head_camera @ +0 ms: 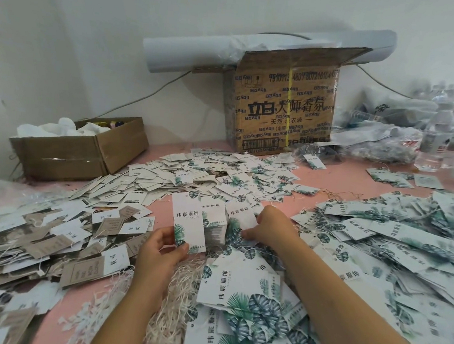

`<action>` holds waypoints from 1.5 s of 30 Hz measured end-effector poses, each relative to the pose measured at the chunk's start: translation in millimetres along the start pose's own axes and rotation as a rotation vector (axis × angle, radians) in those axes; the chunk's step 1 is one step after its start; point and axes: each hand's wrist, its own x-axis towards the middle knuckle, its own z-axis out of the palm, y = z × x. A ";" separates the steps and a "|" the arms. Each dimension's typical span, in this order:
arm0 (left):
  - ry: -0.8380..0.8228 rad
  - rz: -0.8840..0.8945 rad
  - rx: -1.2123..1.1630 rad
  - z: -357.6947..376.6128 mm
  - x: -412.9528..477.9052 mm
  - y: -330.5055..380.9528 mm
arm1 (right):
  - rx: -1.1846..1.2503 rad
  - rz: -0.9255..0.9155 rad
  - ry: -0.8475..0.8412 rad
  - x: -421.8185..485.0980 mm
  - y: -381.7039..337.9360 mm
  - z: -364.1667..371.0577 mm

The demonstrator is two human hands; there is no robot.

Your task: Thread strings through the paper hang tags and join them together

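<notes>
**Hang tag (188, 218) upright in left hand (162, 246), right hand (271, 227) on a second tag (239, 218)**

The left hand grips the lower edge of the hang tag between thumb and curled fingers. The tag stands upright above the pink desk (338, 180), with its printed characters and green leaf design facing the camera. Just to its right, the right hand reaches forward and pinches the edge of the second tag, which lies among other leaf-print tags.

A tangle of pale strings (178, 292) lies on the desk beneath both forearms. Larger leaf-print tags (249, 307) are piled under the right forearm. A wide heap of strung tags (393, 243) spreads to the right, a heap of small tags (193, 168) lies beyond the hands, and brown tags (47, 240) mixed with white ones cover the left side.

A large printed carton (282, 102) stands at the back by the wall, with a paper roll (190, 49) lying behind its top. A small open box (83, 149) sits at the left, and water bottles (434, 136) stand at the far right.
</notes>
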 end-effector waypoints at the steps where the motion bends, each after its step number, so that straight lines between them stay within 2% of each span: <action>1: 0.002 0.000 0.001 0.0 -0.1 0.2 | 0.020 0.004 -0.009 -0.4 -0.2 -0.5; 7: 0.004 -0.018 -0.030 0.4 -1.4 1.7 | 0.330 0.002 -0.001 -4.5 -3.9 -12.6; 11: 0.016 -0.050 -0.119 1.1 -3.1 7.5 | 0.486 -0.121 0.049 -12.2 -15.4 -24.4; 14: 0.026 -0.047 -0.181 1.8 -5.5 18.1 | 0.602 -0.231 -0.035 -21.5 -30.2 -32.4; 18: 0.001 0.027 -0.193 4.8 -8.9 36.6 | 0.524 -0.358 -0.134 -33.8 -46.0 -33.6; 23: -0.095 0.101 -0.213 14.5 -15.0 53.7 | 0.390 -0.447 -0.072 -41.2 -52.9 -33.8; 29: -0.232 0.109 -0.143 16.7 -22.6 64.1 | 0.488 -0.488 -0.134 -44.7 -53.7 -40.1; 32: -0.310 0.091 -0.086 8.4 -24.9 74.5 | 0.438 -0.552 -0.193 -48.0 -55.3 -43.3; 37: -0.085 0.161 -0.115 -5.4 -20.0 90.6 | 0.287 -0.658 -0.293 -55.8 -61.4 -45.2; 41: 0.006 0.191 -0.052 -5.1 -23.7 96.3 | 0.365 -0.596 -0.401 -55.2 -59.8 -46.3; 45: 0.039 0.205 0.020 -4.6 -23.5 96.8 | 0.424 -0.595 -0.307 -52.2 -56.3 -52.0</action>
